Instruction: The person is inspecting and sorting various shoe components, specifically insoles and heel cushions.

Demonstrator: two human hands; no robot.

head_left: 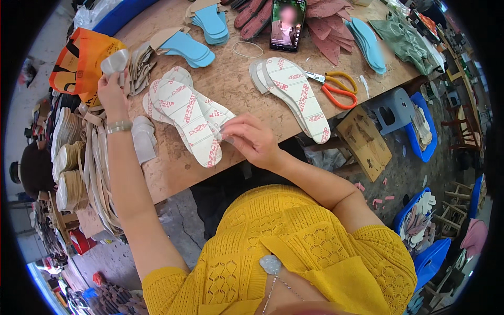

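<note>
Quantities are as follows: two groups of white printed insoles; three stacks of light-blue insoles; one phone; one pair of scissors; one orange bag; one white curved piece.

We see white, red-printed insoles loosely fanned near the table's front edge, wide ends pointing away; our smooth white curved piece is held up toward its left edge.

My printed insoles are white, patterned with red lettering and thin dark lines. My scissors show orange-red and yellow. I see sky-blue insoles, a tan-brown tabletop, a green plastic bag, and my own mustard-yellow top.
</note>
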